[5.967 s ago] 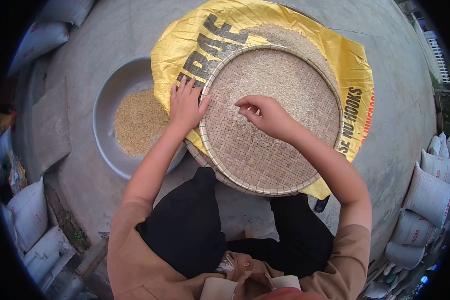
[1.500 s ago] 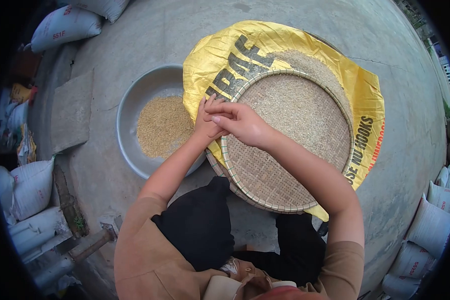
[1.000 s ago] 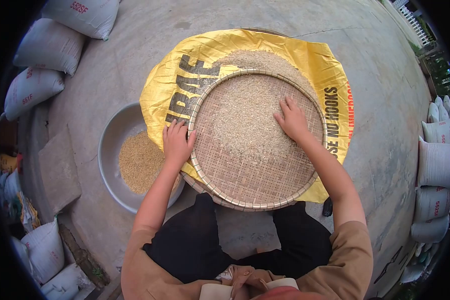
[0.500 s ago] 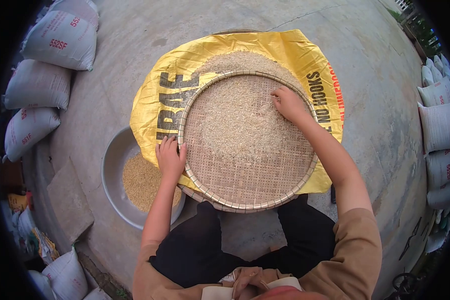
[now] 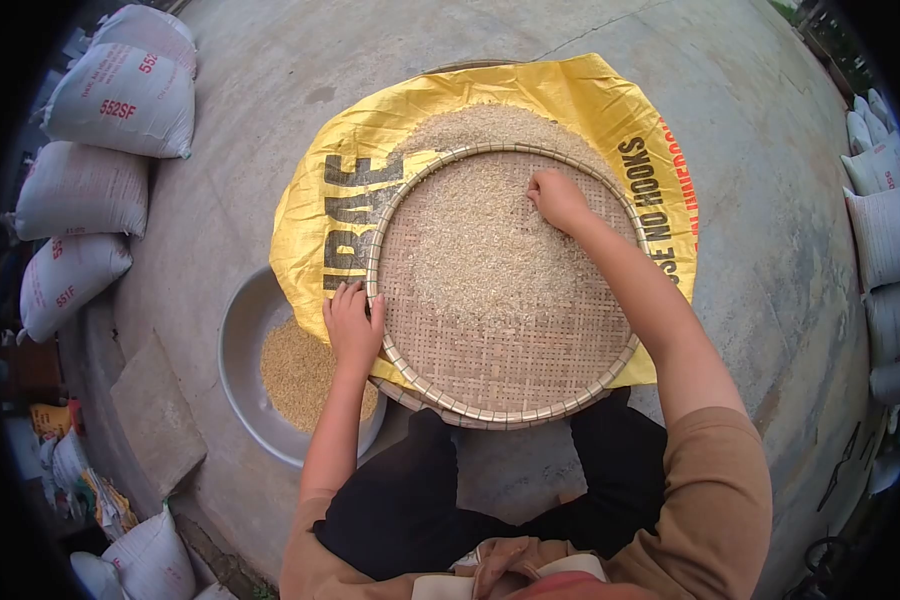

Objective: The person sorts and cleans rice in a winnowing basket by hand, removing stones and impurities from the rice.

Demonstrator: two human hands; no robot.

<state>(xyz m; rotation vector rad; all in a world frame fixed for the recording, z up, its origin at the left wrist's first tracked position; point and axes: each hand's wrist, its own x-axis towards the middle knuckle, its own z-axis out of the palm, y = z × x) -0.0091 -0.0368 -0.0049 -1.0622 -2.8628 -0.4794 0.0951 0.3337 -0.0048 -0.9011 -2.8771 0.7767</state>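
Head view is showing a round woven bamboo tray (image 5: 500,370), pale rice grain (image 5: 480,240) covering its far half and bare weave lying nearer the person. Right hand (image 5: 557,198) is resting curled on the grain at the far rim, fingers bent. Left hand (image 5: 353,322) is pressing flat on the near-left rim. Under the tray a yellow sack (image 5: 370,140) is lying on concrete floor (image 5: 770,220); beside the left hand sits a metal basin (image 5: 238,345) of husked grain. White sacks (image 5: 90,150) are stacking beyond.
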